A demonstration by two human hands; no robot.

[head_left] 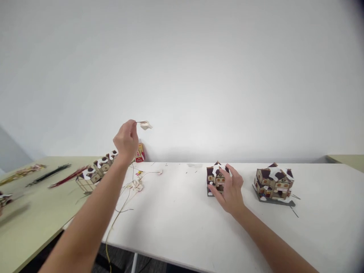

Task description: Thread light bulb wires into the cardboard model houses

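Note:
My left hand [126, 140] is raised above the table, its fingers pinched on a thin dark stick or wire. A crumpled off-white scrap [146, 125] hangs at the far end of it. My right hand [233, 191] grips a small snow-roofed model house [218, 176], thumb at its front and fingers along its right side. The house stands on the white table and is partly hidden by that hand. To its right stands a similar model house [274, 182] on a dark base, with thin dark strips by its corner.
Tangled wires with off-white scraps [135, 185] lie on the white table [176, 223], and a yellowish cord [115, 220] hangs over its front edge. A red and yellow bottle [140, 152] stands behind. On the left greenish table are more model houses [89, 178], red strips [68, 177] and dark strips [48, 175].

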